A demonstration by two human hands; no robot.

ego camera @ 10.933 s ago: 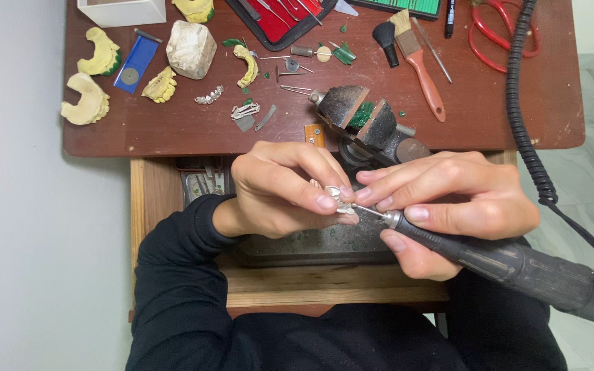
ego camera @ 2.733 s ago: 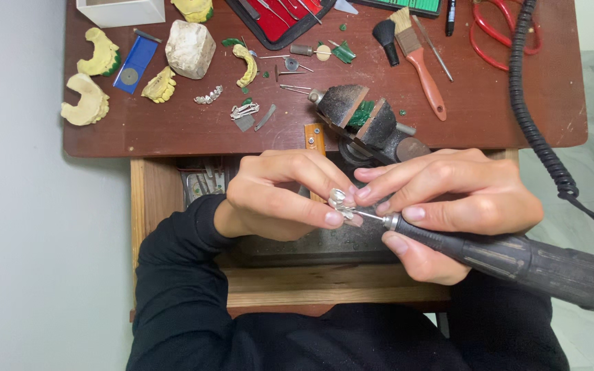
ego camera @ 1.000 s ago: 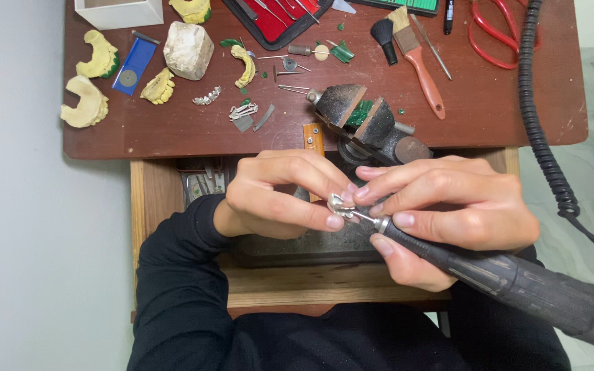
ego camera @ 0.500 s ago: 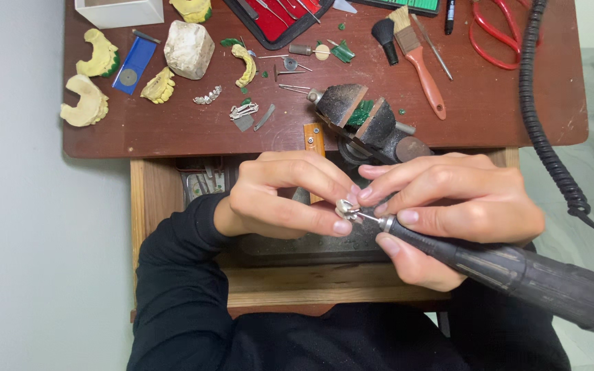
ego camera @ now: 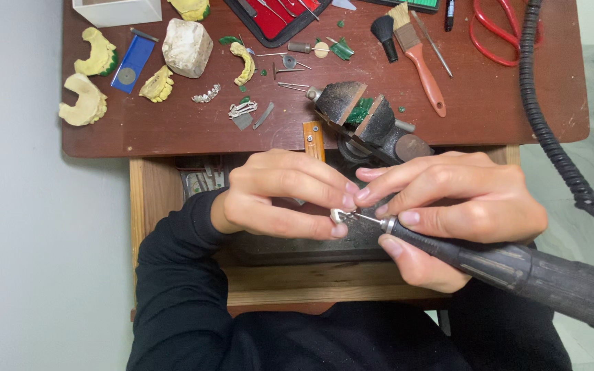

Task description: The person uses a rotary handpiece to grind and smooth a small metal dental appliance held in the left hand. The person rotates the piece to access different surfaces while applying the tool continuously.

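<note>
Since half a second earlier, both hands had barely shifted; the handpiece [ego camera: 517, 271] body lay slightly lower at the frame's right edge, and its bur remained against the metal piece [ego camera: 337, 216]. Left hand [ego camera: 280, 196]: fingers together, thumb and fingertips clamped on the small silvery metal piece, which sat at the fingertips, between the two hands and above an open drawer [ego camera: 194, 182]. Right hand [ego camera: 455, 206]: closed around the dark handpiece, gripped pen-fashion, its forefinger touching the left fingertips; the thin bur met the metal piece just beside the left thumb. Handpiece body ran from the right palm down and outward to the right. Just beyond the right knuckles stood a small black vise [ego camera: 369, 124] on the brown worktop [ego camera: 503, 117]. Beyond the left hand, well apart, lay yellow dental casts [ego camera: 87, 103], a white stone block [ego camera: 187, 47] and small metal parts [ego camera: 242, 110]. Far of the right hand lay an orange-handled brush [ego camera: 421, 58] and red scissors [ego camera: 496, 31]; a coiled black cord [ego camera: 548, 130] ran past the right wrist.
</note>
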